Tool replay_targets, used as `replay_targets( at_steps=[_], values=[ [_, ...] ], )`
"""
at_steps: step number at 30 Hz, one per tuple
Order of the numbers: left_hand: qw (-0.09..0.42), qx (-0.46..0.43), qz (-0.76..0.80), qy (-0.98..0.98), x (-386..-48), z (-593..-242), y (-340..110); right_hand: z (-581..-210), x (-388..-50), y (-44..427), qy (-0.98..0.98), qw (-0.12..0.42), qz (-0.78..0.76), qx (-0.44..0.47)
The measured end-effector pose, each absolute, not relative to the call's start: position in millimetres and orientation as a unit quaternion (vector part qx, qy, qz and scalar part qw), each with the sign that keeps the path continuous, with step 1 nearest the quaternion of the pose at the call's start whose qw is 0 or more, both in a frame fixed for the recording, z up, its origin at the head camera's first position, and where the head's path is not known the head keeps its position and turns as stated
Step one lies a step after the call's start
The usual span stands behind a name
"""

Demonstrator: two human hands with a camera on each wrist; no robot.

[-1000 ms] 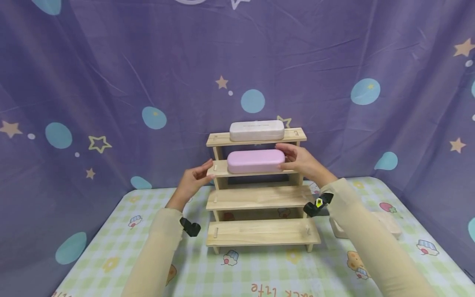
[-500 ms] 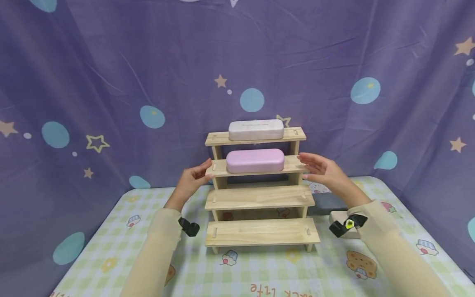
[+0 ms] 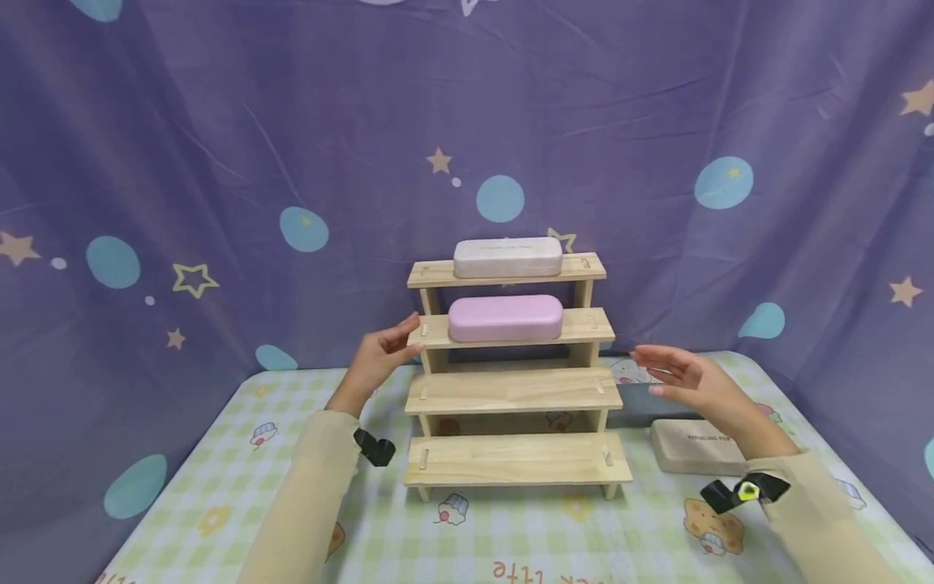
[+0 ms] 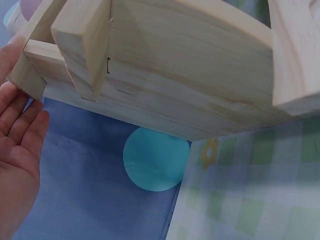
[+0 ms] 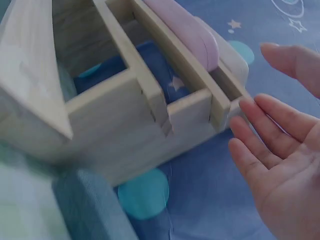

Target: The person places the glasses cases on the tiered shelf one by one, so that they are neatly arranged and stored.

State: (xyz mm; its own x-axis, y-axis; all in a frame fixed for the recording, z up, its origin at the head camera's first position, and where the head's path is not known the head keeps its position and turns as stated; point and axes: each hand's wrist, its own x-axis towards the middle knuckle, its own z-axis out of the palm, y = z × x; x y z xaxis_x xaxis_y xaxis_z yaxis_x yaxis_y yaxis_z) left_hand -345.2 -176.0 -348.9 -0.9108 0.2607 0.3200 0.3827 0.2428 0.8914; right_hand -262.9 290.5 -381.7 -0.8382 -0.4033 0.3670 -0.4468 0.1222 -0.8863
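Note:
A four-tier wooden rack stands on the table. On its top tier lies a white case, and a pink case lies on the tier below. My left hand grips the left end of the pink case's tier; in the left wrist view that hand has its thumb and fingers around the tier's end. My right hand is off to the right of the rack, its fingers extended and holding nothing. The right wrist view shows this hand open near the pink case.
Right of the rack, a beige case with lettering lies on the checkered tablecloth, with a dark grey-blue case behind it. A purple curtain hangs behind the table.
My right hand has let go of the pink case's right end and moved right and down, away from the rack. The left hand and the pink case have stayed in place.

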Motion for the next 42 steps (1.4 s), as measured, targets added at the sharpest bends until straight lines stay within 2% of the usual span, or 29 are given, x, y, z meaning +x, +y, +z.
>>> replay_targets(
  at_steps=[17, 26, 30, 36, 42],
  values=[
    [0.066, -0.218, -0.581, -0.781, -344, -350, -174, -418, -245, 351, -0.738, 0.029, 0.600, 0.307],
    [0.078, -0.226, -0.586, -0.774, -362, -370, -181, -425, -237, 385, -0.797, 0.066, 0.550, 0.240],
    [0.079, -0.227, -0.585, -0.774, -362, -370, -182, -435, -238, 400, -0.781, 0.072, 0.571, 0.240],
    [0.073, -0.228, -0.587, -0.773, -360, -368, -180, -454, -235, 421, -0.740, 0.048, 0.611, 0.276],
    [0.076, -0.225, -0.584, -0.776, -361, -368, -181, -462, -230, 432, -0.777, 0.012, 0.581, 0.240]
  ],
)
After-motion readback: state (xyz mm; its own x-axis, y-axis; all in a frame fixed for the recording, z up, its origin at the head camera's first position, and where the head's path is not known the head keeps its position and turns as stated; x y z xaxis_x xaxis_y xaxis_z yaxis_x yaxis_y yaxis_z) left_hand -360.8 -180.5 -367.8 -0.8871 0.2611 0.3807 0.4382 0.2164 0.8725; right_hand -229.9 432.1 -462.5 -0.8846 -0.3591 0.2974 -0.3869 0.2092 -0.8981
